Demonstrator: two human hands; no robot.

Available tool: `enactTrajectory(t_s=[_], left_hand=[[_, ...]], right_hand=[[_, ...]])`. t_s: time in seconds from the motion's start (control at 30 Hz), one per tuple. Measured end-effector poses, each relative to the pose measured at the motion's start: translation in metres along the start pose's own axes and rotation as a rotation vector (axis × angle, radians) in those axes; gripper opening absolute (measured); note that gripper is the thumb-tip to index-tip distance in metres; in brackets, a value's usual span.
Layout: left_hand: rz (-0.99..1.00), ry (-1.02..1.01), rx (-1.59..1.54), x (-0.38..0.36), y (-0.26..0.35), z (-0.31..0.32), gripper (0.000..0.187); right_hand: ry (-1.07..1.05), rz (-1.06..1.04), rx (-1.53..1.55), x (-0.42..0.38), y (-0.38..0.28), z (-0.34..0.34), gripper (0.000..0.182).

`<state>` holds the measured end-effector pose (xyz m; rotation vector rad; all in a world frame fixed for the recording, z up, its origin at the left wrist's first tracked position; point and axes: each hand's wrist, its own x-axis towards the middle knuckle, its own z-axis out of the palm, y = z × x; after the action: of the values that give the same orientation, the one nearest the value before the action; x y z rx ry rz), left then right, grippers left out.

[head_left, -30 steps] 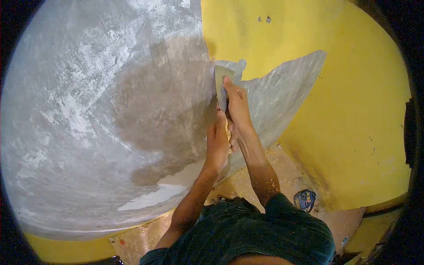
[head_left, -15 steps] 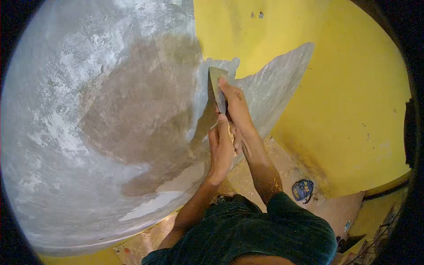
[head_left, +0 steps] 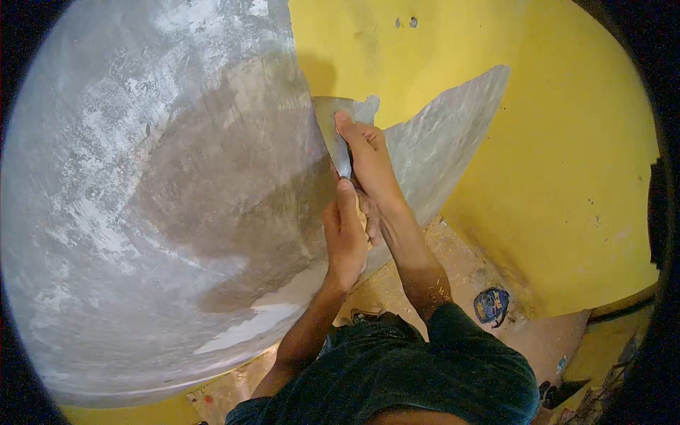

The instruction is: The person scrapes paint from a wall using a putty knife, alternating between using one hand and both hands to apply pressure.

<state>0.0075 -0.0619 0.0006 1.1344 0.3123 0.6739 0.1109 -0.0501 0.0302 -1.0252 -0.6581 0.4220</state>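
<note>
A putty knife (head_left: 329,126) with a wide metal blade and a pale handle lies against the curved surface, its blade edge at the border of grey and yellow. My left hand (head_left: 346,239) is closed round the handle, thumb up along the neck. Higher up, my right hand (head_left: 373,161) grips the blade's right side, thumb pressed on its face; some of its fingers are hidden. Under the blade runs a strip of bare grey surface (head_left: 439,138) that tapers to a point at upper right. Yellow coating (head_left: 538,163) borders it.
At left the large curved grey surface (head_left: 92,248) bulges towards me, streaked with white. A dark blue object (head_left: 491,306), perhaps a tape measure, lies on the littered floor (head_left: 453,262) to the right. Two small marks (head_left: 413,23) dot the yellow at the top.
Both hands and the putty knife have shifted slightly left. The blade has turned so that more of its face shows, and its edge now meets the grey-yellow border.
</note>
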Motion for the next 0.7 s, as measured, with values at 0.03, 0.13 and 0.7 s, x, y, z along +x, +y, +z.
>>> enactTrajectory(t_s=[0.03,0.13,0.7], left_hand=[[-0.024,0.024,-0.027,-0.002,0.001,0.000,0.044],[-0.070,0.046,-0.022,-0.005,-0.003,-0.005,0.045],[-0.260,-0.052,-0.110,0.011,-0.022,0.017,0.048]], right_hand=[[-0.001,0.004,0.004,-0.002,0.000,-0.001,0.044],[-0.011,0.078,0.046,-0.010,0.003,-0.003,0.043],[0.037,0.018,0.011,0.010,-0.003,-0.042,0.027]])
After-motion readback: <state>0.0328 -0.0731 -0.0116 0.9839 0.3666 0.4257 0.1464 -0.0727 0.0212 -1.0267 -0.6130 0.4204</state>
